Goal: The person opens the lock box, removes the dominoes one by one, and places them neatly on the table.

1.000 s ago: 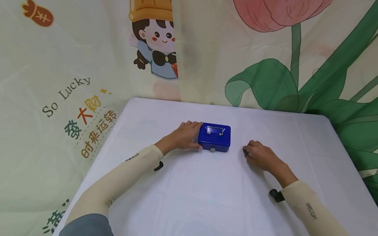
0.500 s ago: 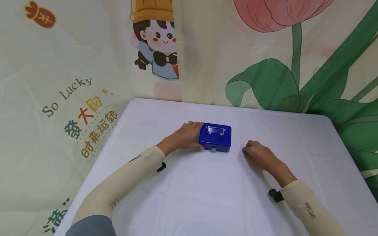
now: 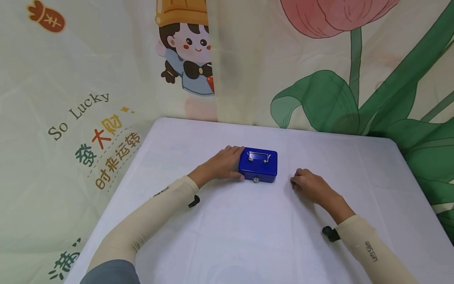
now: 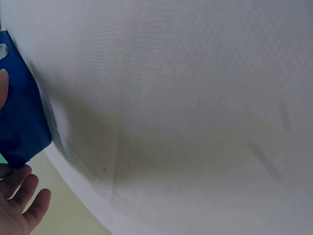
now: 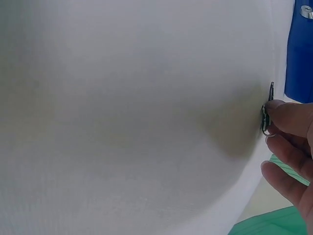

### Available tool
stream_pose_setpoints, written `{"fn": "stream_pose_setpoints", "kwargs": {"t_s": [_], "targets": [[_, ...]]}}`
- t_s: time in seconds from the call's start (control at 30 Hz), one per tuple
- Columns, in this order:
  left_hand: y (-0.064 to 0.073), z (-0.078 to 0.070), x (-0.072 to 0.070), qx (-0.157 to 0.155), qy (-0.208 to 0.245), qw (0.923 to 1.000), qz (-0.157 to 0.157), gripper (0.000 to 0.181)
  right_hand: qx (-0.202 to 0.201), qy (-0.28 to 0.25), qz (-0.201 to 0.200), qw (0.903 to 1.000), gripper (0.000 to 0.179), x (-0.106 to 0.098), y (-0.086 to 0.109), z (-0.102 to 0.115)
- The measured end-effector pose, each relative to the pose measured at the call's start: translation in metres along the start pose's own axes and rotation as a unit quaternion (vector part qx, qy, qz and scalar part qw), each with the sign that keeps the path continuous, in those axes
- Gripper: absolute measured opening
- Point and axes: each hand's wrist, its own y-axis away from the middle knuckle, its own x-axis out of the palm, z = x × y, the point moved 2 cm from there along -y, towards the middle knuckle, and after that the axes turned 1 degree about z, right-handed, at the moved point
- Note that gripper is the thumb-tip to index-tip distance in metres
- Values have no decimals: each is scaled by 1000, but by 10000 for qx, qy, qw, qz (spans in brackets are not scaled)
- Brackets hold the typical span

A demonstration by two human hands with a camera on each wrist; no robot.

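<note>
A small blue metal cash box (image 3: 258,167) stands on the table, its lid down and a folding handle on top. Its round silver lock (image 3: 256,180) faces the front. My left hand (image 3: 223,163) holds the box at its left end, thumb at the front corner and fingers toward the back corner. To the right of the box and apart from it, my right hand (image 3: 312,185) pinches a set of keys (image 5: 266,115) on a small ring between thumb and fingers. In the right wrist view one key blade sticks up past the thumb; the fingers cover part of the keys.
A white cloth covers the table (image 3: 227,228). Behind it hangs a printed curtain (image 3: 244,71) with a cartoon figure, a flower and lettering. A small dark camera (image 3: 331,234) sits under the right wrist.
Both hands and the box stay nearly still. The dark keys in my right hand show less in the head view than a second ago, as the fingers have shifted slightly.
</note>
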Motion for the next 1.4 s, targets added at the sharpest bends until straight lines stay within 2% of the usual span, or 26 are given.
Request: {"fn": "stream_pose_setpoints", "kwargs": {"t_s": [0.27, 0.47, 0.77, 0.93, 1.4], "targets": [[1, 0, 1, 2, 38, 10000, -49, 108, -2, -10, -87, 10000, 19, 1, -1, -2], [3, -3, 0, 18, 139, 9999, -67, 107, 112, -80, 43, 9999, 15, 1, -2, -3], [3, -2, 1, 98, -9, 9998, -156, 107, 311, -169, 205, 9992, 13, -1, -2, -3], [3, -1, 0, 90, 53, 9999, -131, 108, 207, -69, 245, 9995, 14, -1, -3, -2], [1, 0, 3, 93, 57, 9999, -134, 108, -216, 276, -285, 9990, 11, 5, -4, -3]]}}
